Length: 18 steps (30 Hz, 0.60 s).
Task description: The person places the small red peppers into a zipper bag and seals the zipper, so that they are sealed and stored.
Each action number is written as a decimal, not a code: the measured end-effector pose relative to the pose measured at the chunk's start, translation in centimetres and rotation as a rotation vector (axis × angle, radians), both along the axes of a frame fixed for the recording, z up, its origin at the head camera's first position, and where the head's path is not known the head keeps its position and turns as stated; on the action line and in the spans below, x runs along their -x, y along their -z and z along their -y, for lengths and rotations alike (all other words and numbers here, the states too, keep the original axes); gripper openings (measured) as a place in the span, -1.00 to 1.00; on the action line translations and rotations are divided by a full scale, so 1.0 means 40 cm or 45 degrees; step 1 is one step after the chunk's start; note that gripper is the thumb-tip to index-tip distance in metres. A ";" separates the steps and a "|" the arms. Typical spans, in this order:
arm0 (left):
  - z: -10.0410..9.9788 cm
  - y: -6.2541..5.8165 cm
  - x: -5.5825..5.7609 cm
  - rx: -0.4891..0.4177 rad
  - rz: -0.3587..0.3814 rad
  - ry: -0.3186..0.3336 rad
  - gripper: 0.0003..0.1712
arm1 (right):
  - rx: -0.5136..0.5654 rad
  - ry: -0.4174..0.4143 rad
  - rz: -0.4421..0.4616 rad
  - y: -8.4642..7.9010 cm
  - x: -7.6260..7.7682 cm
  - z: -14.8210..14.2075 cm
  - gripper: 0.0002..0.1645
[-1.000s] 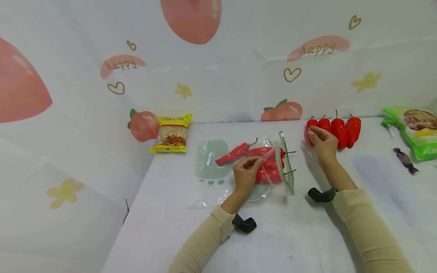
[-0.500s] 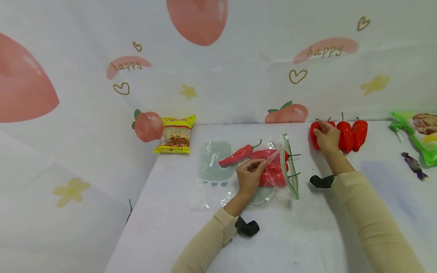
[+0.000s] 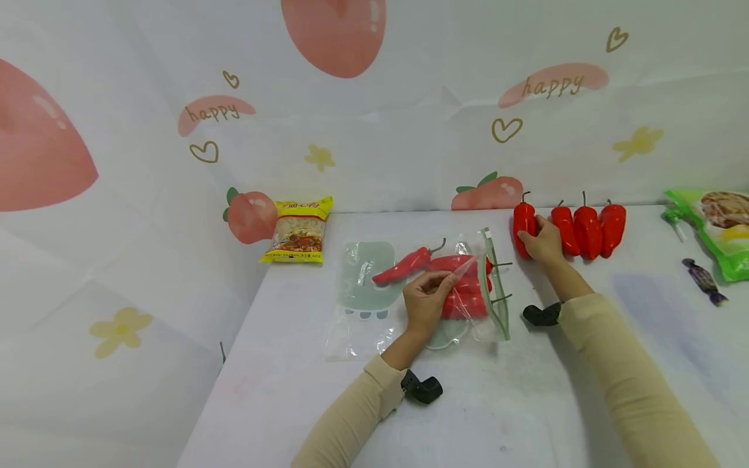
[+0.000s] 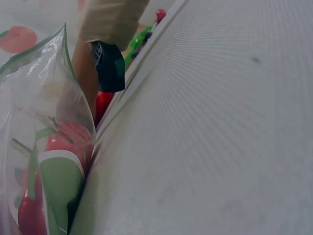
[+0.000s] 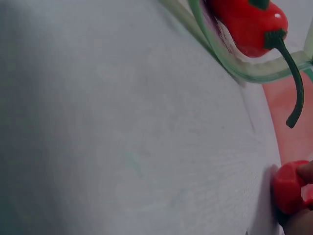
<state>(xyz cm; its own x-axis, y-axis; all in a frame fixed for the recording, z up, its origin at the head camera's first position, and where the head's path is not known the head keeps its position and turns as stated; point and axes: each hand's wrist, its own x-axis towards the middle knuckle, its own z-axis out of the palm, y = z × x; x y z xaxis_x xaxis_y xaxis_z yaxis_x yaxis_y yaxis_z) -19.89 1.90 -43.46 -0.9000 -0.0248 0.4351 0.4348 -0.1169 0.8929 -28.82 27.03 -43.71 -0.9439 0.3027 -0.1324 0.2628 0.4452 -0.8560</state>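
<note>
My left hand (image 3: 424, 302) pinches the upper film of a clear zip bag (image 3: 355, 338) with a green seal strip (image 3: 497, 299). Inside the bag lie several red peppers (image 3: 467, 307), their stems poking out through its open mouth. One slimmer red pepper (image 3: 404, 265) lies slanted over the bag's pale green print. To the right, my right hand (image 3: 543, 244) grips a red pepper (image 3: 523, 227) between thumb and fingers, stem up. In the right wrist view, fingertips touch that pepper (image 5: 288, 191) at the right edge, while a bagged pepper (image 5: 252, 24) shows at the bag mouth.
Three more red peppers (image 3: 588, 231) stand in a row at the back, right of my right hand. A yellow food packet (image 3: 298, 231) sits at the back left. At far right are a green packet (image 3: 725, 227), a green lollipop (image 3: 674, 221) and a purple wrapped candy (image 3: 704, 281).
My right hand has taken hold of the leftmost pepper in the row and shifted it left, apart from the other three. The left hand keeps its pinch on the bag.
</note>
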 end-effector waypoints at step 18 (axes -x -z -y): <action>-0.001 -0.007 -0.004 0.007 -0.002 -0.005 -0.82 | 1.087 0.185 -0.195 -0.053 -0.191 0.101 0.03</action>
<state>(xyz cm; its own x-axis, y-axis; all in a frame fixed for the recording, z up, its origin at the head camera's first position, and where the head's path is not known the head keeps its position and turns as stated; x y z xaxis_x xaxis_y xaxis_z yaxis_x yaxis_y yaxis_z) -19.73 1.95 -43.18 -0.8994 -0.0262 0.4364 0.4365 -0.1101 0.8929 -21.19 23.01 -41.58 -0.9296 0.2763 -0.2438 0.1225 -0.3922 -0.9117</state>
